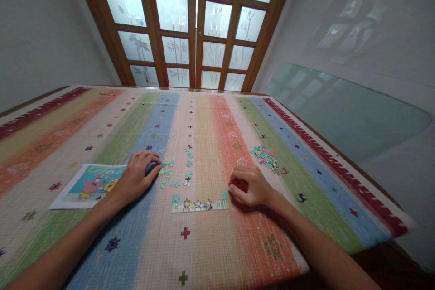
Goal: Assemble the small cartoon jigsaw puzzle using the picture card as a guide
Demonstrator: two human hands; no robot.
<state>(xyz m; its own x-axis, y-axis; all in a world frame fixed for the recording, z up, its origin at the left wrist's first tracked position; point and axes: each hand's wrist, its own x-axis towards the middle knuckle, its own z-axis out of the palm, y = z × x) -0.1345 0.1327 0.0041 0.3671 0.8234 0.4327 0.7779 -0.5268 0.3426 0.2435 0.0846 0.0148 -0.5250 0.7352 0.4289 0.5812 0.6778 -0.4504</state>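
Observation:
My left hand point(137, 173) curls over a dark, rounded object point(151, 167) that looks like a computer mouse, beside the right edge of a printed cartoon picture point(93, 183). Just right of it lie loose teal puzzle pieces point(175, 184), scattered on the striped cloth. My right hand point(249, 186) rests on the orange stripe with its fingers curled in; whether anything is inside them is hidden. Close to its left is a joined strip of jigsaw puzzle point(200, 205), with a teal piece rising at each end.
A heap of mixed puzzle pieces point(266, 158) lies beyond my right hand. The striped tablecloth point(204, 244) covers the table, its edge running along the right. Behind the table stand wooden doors point(195, 31) with frosted panes, and walls flank both sides.

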